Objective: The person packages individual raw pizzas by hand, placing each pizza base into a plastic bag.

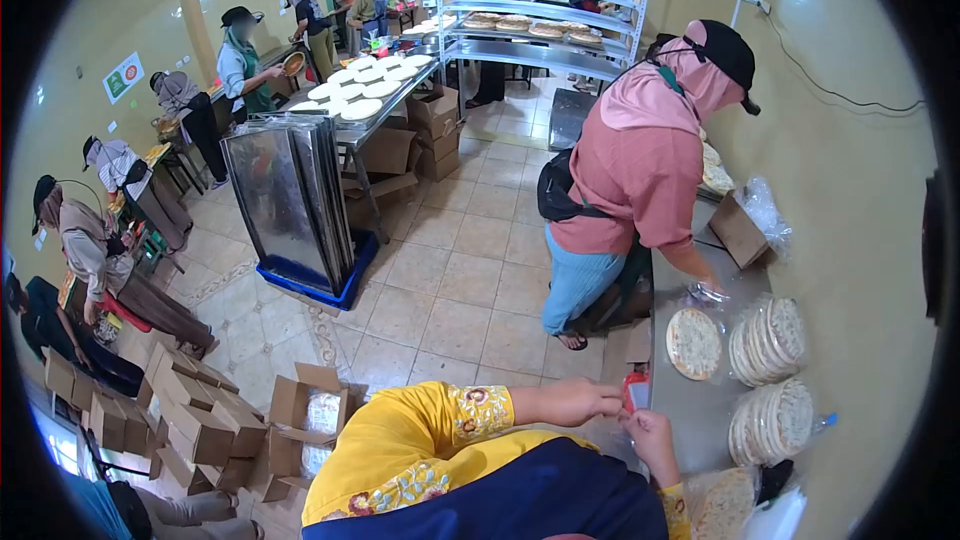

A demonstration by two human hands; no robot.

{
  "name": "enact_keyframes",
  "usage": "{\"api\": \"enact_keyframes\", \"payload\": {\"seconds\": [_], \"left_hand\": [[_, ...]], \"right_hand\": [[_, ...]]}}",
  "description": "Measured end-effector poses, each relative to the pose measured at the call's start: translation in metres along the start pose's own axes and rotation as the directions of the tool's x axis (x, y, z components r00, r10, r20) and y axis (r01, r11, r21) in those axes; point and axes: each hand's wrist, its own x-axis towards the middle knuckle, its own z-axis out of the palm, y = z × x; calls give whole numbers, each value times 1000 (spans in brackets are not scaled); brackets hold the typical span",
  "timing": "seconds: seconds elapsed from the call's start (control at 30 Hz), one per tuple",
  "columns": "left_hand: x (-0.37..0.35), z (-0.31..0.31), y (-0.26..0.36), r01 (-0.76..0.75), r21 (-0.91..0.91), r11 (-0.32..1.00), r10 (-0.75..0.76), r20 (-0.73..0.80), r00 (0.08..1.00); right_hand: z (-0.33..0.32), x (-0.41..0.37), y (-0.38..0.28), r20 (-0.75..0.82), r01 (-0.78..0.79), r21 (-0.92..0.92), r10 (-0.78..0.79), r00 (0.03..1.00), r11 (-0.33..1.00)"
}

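My left hand (595,402) reaches in from the left with its fingers pinched together at the edge of a small red-and-clear plastic packet (637,392). Just below it, my right hand (654,436) is closed on the packet's lower edge, its fingertips close to those of my left. The packet is held over the near edge of the metal table (645,340). Beyond it lies a single round, topped flatbread (692,344). Two stacks of similar flatbreads in clear plastic, an upper stack (768,342) and a lower stack (772,424), stand by the wall.
A co-worker in a pink top (640,170) leans over the same table, a hand on clear plastic. Upright metal trays (285,205) stand in a blue bin (318,292). Cardboard boxes (205,410) lie at lower left. A shelf rack (540,50) stands behind, with several people working around.
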Motion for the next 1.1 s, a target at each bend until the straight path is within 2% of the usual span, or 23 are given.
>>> {"api": "enact_keyframes", "payload": {"seconds": [0.07,0.17,0.23,0.3,0.33,0.4,0.43,0.47,0.5,0.57,0.67,0.77,0.87,0.93,1.0,1.07,1.1], "left_hand": [[-7,0,4,-121,120,985,125,-29,992],[-1,14,9,75,206,976,-99,108,989],[-3,36,-9,73,204,976,-87,58,995],[-2,37,-8,103,40,994,-100,-73,992],[3,27,3,215,24,976,-214,-30,976],[9,28,-6,213,-47,976,-216,-78,973],[13,31,-11,189,15,982,-185,-152,971],[15,26,-14,150,25,988,-145,-142,979],[20,21,-14,119,42,992,-112,-147,983],[29,21,-17,82,41,996,-80,-58,995],[39,35,-7,-6,-23,1000,7,22,1000],[48,53,-5,-15,-103,995,27,114,993],[54,68,-8,35,-156,987,-7,179,984],[52,81,-15,90,-175,980,-45,246,968],[52,90,-17,96,-214,972,-27,301,953],[52,101,-23,114,-253,961,-20,346,938],[52,107,-29,130,-270,954,-24,364,931]], "right_hand": [[-2,3,-15,-3,-44,-215,45,999,976],[1,6,-14,-87,30,-332,-63,994,943],[7,1,-39,-62,170,-467,-224,972,868],[10,-4,-29,-13,167,-522,-203,979,836],[7,-10,-33,-20,129,-569,-170,985,812],[7,-17,-17,-77,75,-617,-155,985,784],[6,-20,1,-100,2,-669,-93,991,743],[2,-25,12,-111,-58,-712,-30,993,700],[-6,-35,14,-175,-125,-698,1,985,705],[-19,-45,24,-255,-198,-661,31,966,723],[-30,-78,26,-513,-369,-510,69,855,777],[-39,-108,48,-320,-293,-283,198,926,913],[-61,-153,74,-621,-249,19,207,756,968],[-83,-188,92,-887,-328,202,315,339,923],[-100,-223,116,-989,-486,149,122,-87,861],[-113,-246,133,-967,-687,172,-12,-255,706],[-119,-254,146,-950,-610,299,173,-258,734]]}}
